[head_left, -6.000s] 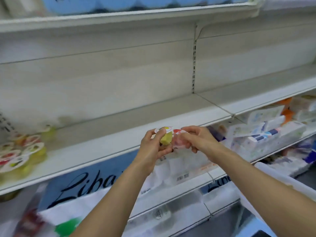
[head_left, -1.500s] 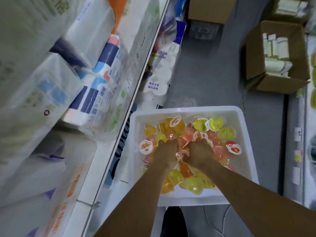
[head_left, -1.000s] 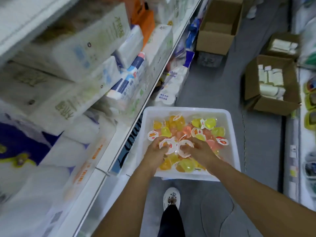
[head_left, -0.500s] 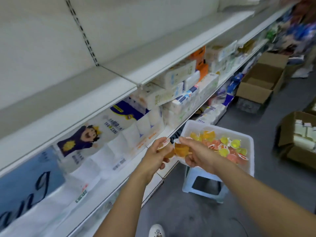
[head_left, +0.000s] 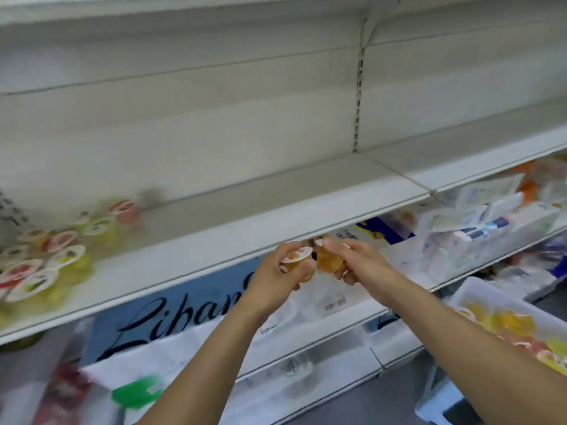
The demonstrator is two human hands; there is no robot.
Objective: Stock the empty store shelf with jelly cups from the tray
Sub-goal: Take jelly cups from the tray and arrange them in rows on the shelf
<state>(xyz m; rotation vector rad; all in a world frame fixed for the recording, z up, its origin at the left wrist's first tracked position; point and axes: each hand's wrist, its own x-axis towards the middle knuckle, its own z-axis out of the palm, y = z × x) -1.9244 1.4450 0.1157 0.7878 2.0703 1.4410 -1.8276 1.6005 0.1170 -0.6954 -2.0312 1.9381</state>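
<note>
Holding one jelly cup in each hand, you have both just below the front lip of the white shelf [head_left: 214, 240], close together near the middle of the view. Your tray [head_left: 478, 289], low at the right, is a white plastic tub; yellow, orange and pink cups lie loose in it, only partly in view. The shelf carries a blurred cluster of shelved cups [head_left: 46, 265] at its far left end, lids up, in yellow and red tones; the exact count cannot be told. The lower shelf [head_left: 322, 329] holds a blue-and-white pack with script lettering [head_left: 184, 314] and white tissue packs [head_left: 478, 234] to the right.

Your left hand [head_left: 276, 280] has its fingers curled around an orange cup [head_left: 297, 262], which sits upright with its white lid facing you. Your right hand [head_left: 359, 262] pinches a second orange cup [head_left: 328, 259] between thumb and fingers; this one is tilted. The two cups are just beside each other, whether touching cannot be told.
</note>
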